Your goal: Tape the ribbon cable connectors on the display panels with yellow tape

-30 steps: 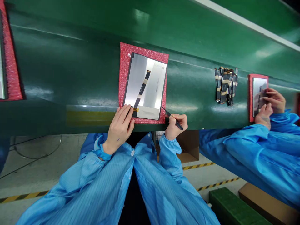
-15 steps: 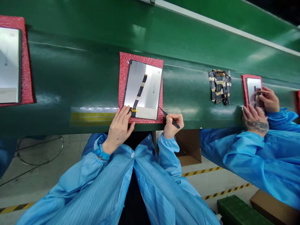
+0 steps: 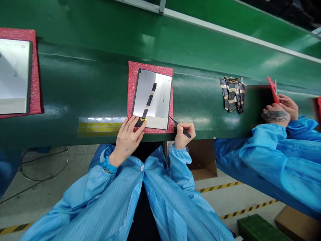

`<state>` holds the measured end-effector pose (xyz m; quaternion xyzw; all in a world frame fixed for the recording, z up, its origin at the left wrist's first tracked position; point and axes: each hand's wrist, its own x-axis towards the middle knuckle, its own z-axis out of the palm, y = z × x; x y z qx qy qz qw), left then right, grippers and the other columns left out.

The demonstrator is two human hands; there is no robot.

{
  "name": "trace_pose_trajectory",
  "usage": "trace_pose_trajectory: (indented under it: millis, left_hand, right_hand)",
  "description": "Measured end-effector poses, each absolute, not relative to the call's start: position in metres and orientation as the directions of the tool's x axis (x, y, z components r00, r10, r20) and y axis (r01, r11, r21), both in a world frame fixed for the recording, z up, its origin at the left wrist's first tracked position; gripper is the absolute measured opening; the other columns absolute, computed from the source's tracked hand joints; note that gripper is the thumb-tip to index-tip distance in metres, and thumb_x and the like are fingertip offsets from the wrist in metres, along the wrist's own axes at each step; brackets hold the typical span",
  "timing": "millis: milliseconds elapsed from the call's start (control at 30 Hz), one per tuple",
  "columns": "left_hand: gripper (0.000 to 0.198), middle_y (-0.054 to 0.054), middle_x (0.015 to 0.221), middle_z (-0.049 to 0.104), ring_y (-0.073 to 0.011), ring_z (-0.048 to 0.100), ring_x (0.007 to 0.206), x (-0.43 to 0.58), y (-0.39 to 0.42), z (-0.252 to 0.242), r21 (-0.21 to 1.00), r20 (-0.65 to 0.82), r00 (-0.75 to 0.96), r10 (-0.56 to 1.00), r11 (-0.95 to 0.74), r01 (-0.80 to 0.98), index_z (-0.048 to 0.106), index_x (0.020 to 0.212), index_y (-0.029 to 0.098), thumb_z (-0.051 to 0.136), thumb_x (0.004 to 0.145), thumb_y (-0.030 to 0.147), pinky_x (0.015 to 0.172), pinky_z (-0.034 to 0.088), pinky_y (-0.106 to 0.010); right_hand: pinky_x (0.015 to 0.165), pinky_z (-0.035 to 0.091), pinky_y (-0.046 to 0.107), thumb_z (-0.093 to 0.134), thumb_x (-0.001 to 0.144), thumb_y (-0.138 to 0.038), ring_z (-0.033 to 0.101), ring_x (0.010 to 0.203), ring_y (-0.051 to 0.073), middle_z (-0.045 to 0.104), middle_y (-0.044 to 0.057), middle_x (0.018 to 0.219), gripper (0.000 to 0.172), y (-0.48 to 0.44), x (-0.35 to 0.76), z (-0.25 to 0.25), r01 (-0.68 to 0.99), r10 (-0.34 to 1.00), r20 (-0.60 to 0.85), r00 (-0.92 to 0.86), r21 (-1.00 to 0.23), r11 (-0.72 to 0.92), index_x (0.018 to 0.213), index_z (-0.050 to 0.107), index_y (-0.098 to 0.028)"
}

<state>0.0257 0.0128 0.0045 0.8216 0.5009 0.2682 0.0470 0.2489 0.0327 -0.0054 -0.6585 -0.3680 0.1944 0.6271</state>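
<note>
A silver-backed display panel (image 3: 159, 93) lies on a red bubble-wrap sheet (image 3: 132, 78) in front of me. A black and tan flex cable (image 3: 149, 100) runs up from yellow tape (image 3: 143, 119) at the panel's lower left. Resting over that corner, my left hand (image 3: 127, 139) is open, its fingers stretched out and the thumb near the tape. My right hand (image 3: 184, 135) is closed on black tweezers (image 3: 186, 133), whose thin tip points at the panel's lower right edge. I cannot tell whether the tip touches the panel.
Several flex cables (image 3: 232, 95) are piled to the right on the green work surface (image 3: 200, 97). Beyond them a co-worker's hands (image 3: 277, 113) hold a tilted red sheet (image 3: 273, 90). Another panel (image 3: 15, 75) lies at the far left. A cardboard box (image 3: 203, 159) stands below the edge.
My left thumb has moved in toward the yellow tape. My right hand keeps the tweezers at the panel's edge. The co-worker has lifted and tilted their red sheet. The view has shifted slightly.
</note>
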Motion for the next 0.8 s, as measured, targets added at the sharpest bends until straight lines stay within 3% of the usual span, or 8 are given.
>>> trace_pose_trajectory:
  millis: [133, 233, 367, 467, 567, 633, 800]
  left_hand:
    - [0.024, -0.013, 0.11, 0.068, -0.028, 0.066, 0.104, 0.015, 0.035, 0.016, 0.487, 0.36, 0.098, 0.928, -0.276, 0.829, 0.065, 0.113, 0.019, 0.052, 0.098, 0.03, 0.089, 0.055, -0.041]
    - [0.028, -0.015, 0.102, 0.064, -0.0317, 0.062, 0.097, 0.011, 0.066, 0.016, 0.498, 0.335, -0.108, 0.936, -0.079, 0.863, 0.063, 0.107, 0.017, 0.052, 0.096, 0.04, 0.084, 0.051, -0.045]
    - [0.021, -0.017, 0.095, 0.061, -0.0356, 0.059, 0.099, 0.016, 0.097, 0.011, 0.53, 0.223, -0.106, 0.969, -0.029, 0.848, 0.057, 0.086, 0.019, 0.049, 0.093, 0.037, 0.09, 0.047, -0.051]
    - [0.018, -0.012, 0.09, 0.061, -0.0318, 0.061, 0.097, 0.019, 0.104, 0.013, 0.756, 0.103, -0.125, 0.987, 0.004, 0.655, 0.049, 0.081, 0.023, 0.044, 0.094, 0.035, 0.094, 0.046, -0.049]
    - [0.018, -0.006, 0.084, 0.064, -0.0258, 0.064, 0.085, 0.026, 0.109, 0.018, 0.889, 0.002, -0.182, 0.983, 0.081, 0.451, 0.052, 0.092, 0.023, 0.045, 0.095, 0.04, 0.085, 0.051, -0.042]
    - [0.022, -0.005, 0.083, 0.067, -0.024, 0.066, 0.08, 0.034, 0.115, 0.018, 0.91, -0.015, -0.193, 0.981, 0.093, 0.404, 0.055, 0.097, 0.021, 0.052, 0.092, 0.042, 0.076, 0.053, -0.037]
    - [0.042, -0.005, 0.069, 0.068, -0.0233, 0.066, 0.07, 0.003, 0.123, 0.023, 0.948, -0.019, -0.154, 0.988, 0.067, 0.311, 0.064, 0.08, 0.016, 0.061, 0.085, 0.058, 0.062, 0.054, -0.033]
  right_hand:
    - [0.06, 0.052, 0.029, 0.064, 0.07, -0.024, 0.064, 0.054, 0.015, 0.06, -0.006, 0.06, 0.016, 0.034, 0.25, -0.007, 0.243, 0.721, 0.219, 0.657, -0.967, 0.073, 0.067, 0.049, -0.023]
    - [0.058, 0.051, 0.029, 0.065, 0.069, -0.024, 0.064, 0.054, 0.015, 0.061, -0.005, 0.06, 0.015, 0.036, 0.251, -0.006, 0.242, 0.723, 0.251, 0.644, -0.963, 0.119, 0.066, 0.05, -0.022]
    - [0.057, 0.053, 0.029, 0.067, 0.07, -0.022, 0.065, 0.055, 0.016, 0.062, -0.004, 0.06, 0.015, 0.024, 0.242, 0.0, 0.296, 0.771, 0.329, 0.546, -0.936, 0.19, 0.063, 0.054, -0.022]
    - [0.056, 0.056, 0.032, 0.068, 0.069, -0.018, 0.069, 0.056, 0.019, 0.066, -0.003, 0.06, 0.015, 0.003, 0.228, 0.009, 0.334, 0.83, 0.394, 0.394, -0.903, 0.27, 0.06, 0.057, -0.023]
    - [0.047, 0.055, 0.035, 0.068, 0.068, -0.018, 0.068, 0.05, 0.021, 0.069, -0.002, 0.061, 0.016, -0.006, 0.224, 0.027, 0.29, 0.863, 0.43, 0.265, -0.889, 0.354, 0.057, 0.059, -0.025]
    - [0.046, 0.058, 0.041, 0.072, 0.064, -0.02, 0.071, 0.055, 0.026, 0.069, -0.002, 0.061, 0.02, 0.01, 0.234, 0.047, 0.231, 0.937, 0.316, 0.153, -0.933, 0.277, 0.053, 0.057, -0.028]
    - [0.059, 0.066, 0.042, 0.074, 0.067, -0.02, 0.075, 0.075, 0.026, 0.074, -0.001, 0.079, 0.015, 0.096, 0.295, 0.112, 0.205, 0.951, 0.288, 0.112, -0.943, 0.262, 0.065, 0.067, -0.033]
